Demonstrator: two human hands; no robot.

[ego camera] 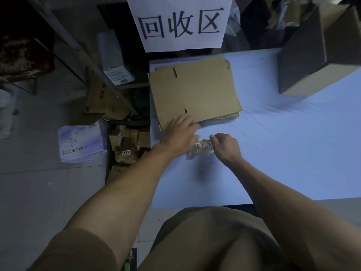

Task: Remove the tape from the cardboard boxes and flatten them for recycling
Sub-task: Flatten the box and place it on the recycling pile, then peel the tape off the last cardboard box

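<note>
Right now, gathering a crumpled wad of stripped tape [201, 148] between both hands on the pale table [293, 153]. Right hand [226, 146] curled, fingertips pinching the wad's right edge. Left hand [180, 136] lying over the wad's left side with fingers bent down onto it and reaching to the near corner of the flattened cardboard stack [195, 92]; cannot tell whether actually closed around the tape or only pressing it. Wad sitting just in front of the stack's near edge, toward the table's left side.

Likely trouble: sticky tape clinging to fingers or to the top sheet and dragging it askew when lifted; loose bits dropping off the table's left edge among the boxes on the floor [84, 141]; left hand nudging the stack toward that same edge, already close.

Orientation: wad shapeless, long axis roughly from near-left to far-right, no clear front. Stack lying flat, long axis running away from the body toward the paper sign [179, 22], slightly skewed to the table edge, slots showing on the top sheet. One unflattened box [320, 51] standing at the far right, well apart, probably next.
</note>
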